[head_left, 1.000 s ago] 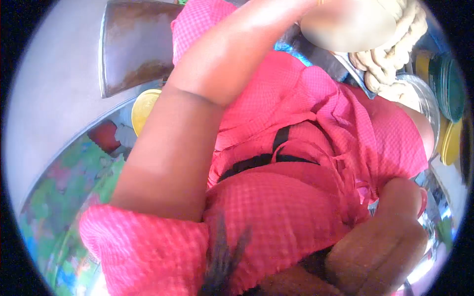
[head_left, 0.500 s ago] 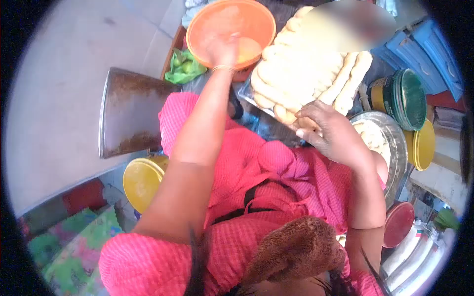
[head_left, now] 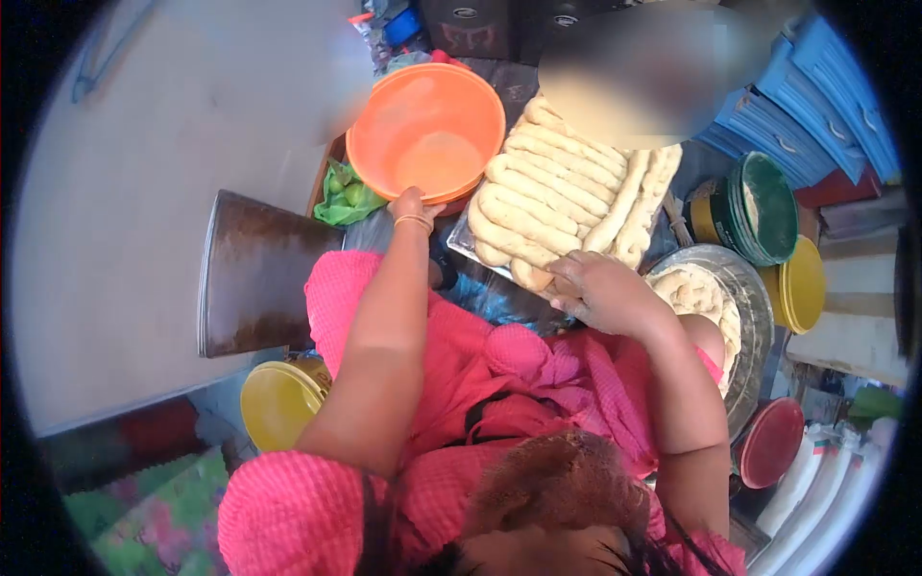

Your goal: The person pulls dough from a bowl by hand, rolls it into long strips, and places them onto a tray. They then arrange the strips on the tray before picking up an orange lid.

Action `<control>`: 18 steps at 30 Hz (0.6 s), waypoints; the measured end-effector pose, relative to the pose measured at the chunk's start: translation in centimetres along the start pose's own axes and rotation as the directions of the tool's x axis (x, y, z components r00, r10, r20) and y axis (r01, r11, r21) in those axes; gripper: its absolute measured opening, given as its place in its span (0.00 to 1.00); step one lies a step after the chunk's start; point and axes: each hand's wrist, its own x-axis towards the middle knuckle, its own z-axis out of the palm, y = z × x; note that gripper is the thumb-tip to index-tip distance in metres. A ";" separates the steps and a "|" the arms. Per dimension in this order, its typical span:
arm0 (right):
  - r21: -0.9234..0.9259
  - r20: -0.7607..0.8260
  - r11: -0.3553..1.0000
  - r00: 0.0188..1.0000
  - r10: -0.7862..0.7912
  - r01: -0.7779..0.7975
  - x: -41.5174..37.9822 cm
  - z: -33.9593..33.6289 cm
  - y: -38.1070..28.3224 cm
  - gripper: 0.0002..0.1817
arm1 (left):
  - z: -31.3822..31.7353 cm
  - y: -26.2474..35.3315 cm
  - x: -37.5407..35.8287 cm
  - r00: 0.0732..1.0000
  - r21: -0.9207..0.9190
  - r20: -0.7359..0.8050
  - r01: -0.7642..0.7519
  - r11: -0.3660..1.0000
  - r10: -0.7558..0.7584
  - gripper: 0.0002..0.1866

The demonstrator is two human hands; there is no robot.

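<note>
At the near rim of an orange basin point(head_left: 427, 125), my left hand point(head_left: 415, 205) has its fingers closed on the edge. Some pale material lies at the bottom of the basin. My right hand point(head_left: 605, 290) is at the near corner of a metal tray point(head_left: 463, 240), its thumb and fingers apart beside the ends of the dough. Long pale dough strips point(head_left: 547, 187) lie side by side on the tray, with further strips set at another angle on its right. It is unclear whether my right fingertips touch the dough.
A round metal pan point(head_left: 759, 322) with more dough point(head_left: 696, 293) stands at the right, near a green bucket point(head_left: 768, 206) and a yellow bucket point(head_left: 805, 286). On the left are a green bag point(head_left: 346, 197), a brown-stained metal container point(head_left: 254, 274) and another yellow bucket point(head_left: 279, 403).
My left hand has come out of the basin's inside to its near rim. My right hand stays by the tray corner. The whole view has shifted.
</note>
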 end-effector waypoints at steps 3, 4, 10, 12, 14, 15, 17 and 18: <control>0.021 -0.078 1.000 0.997 0.016 -0.014 0.1 -0.3 0.4 0.22 | 0.7 1.8 -1.3 0.994 0.110 -0.057 -0.086 0.990 0.093 0.26; 0.036 -0.122 0.999 0.992 0.035 -0.031 0.0 -0.3 1.0 0.22 | 1.3 2.8 -2.9 0.987 0.138 -0.059 -0.141 0.980 0.150 0.25; 0.127 -0.352 0.987 0.926 0.136 -0.097 -3.8 -1.4 1.9 0.22 | 0.8 10.7 -4.2 0.902 0.236 0.240 -0.412 0.880 0.358 0.22; 0.203 -0.431 0.978 0.892 0.135 -0.050 -5.8 -1.5 2.0 0.25 | 2.0 12.6 -9.8 0.791 0.127 0.364 -0.565 0.815 0.492 0.25; 0.274 -0.581 0.962 0.798 0.160 0.006 -7.5 -0.9 2.3 0.28 | 3.2 13.4 -15.1 0.679 0.062 0.442 -0.675 0.735 0.586 0.28; 0.303 -0.699 0.948 0.699 0.153 0.095 -8.3 -0.4 2.4 0.31 | 4.2 13.3 -19.4 0.595 0.059 0.458 -0.761 0.646 0.660 0.29; 0.521 -0.717 0.835 0.622 0.315 0.178 -10.8 0.3 2.5 0.35 | 6.5 12.7 -26.3 0.504 0.052 0.495 -0.831 0.555 0.708 0.30; 0.670 -0.699 0.682 0.558 0.446 0.293 -11.9 0.5 2.4 0.38 | 7.4 12.6 -28.5 0.321 -0.047 0.597 -0.901 0.432 0.735 0.31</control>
